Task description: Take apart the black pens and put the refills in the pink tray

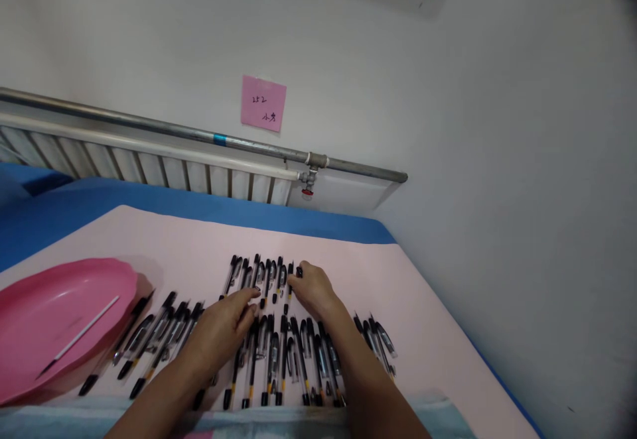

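Note:
Many black-capped clear pens lie in rows on a pink sheet [423, 306]. The far row of pens [259, 273] sits in the middle. A near row of pens [288, 359] runs under my forearms. My left hand [223, 329] rests palm down on the pens, fingers stretched toward the far row. My right hand [311, 290] is curled at the right end of the far row, fingertips pinched on a black pen [299, 271].
A pink oval tray [30, 333] at the left holds one thin white refill [82, 335]. More pens [149, 339] lie beside it and a few pens [378, 339] at the right. A blue mat [199, 207], a radiator [149, 167] and a wall with a pink note [263, 102] lie behind.

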